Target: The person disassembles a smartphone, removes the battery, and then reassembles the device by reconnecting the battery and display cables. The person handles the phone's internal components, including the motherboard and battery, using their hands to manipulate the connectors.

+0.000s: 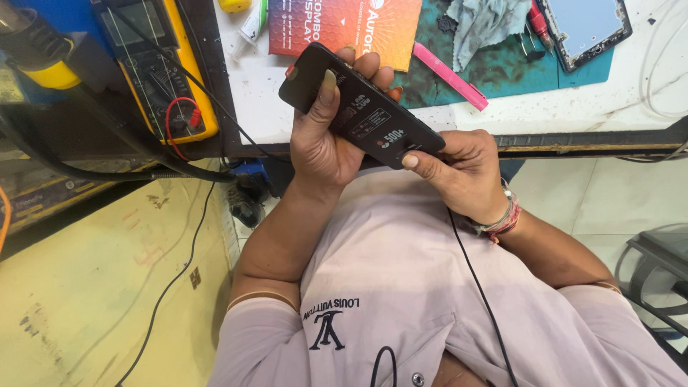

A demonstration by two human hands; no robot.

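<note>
Above the lap, just in front of the workbench edge (573, 140), we held a black smartphone (358, 107) with both hands, its dark face toward the camera and its length running diagonally from upper left to lower right. Our left hand (326, 140) was wrapped around the upper half of the phone, thumb laid along its face and fingertips curled over the far edge. Our right hand (462, 168) was closed on the lower end, thumb pressed against the bottom corner. We observed small printed stickers on the phone's surface; their content was not recorded. A band of red and pale threads (502, 218) sat on the right wrist. On the bench behind the phone lay an orange and red printed box (337, 29), touching or just beyond the fingertips; we could not tell which. A pink flat tool (451, 75) lay to the right of it on a green cutting mat (502, 68), with a grey cloth (484, 21) and a framed screen panel (584, 29) farther back. A yellow multimeter (161, 68) with red and black leads stood at the left, well apart from the hands.
</note>
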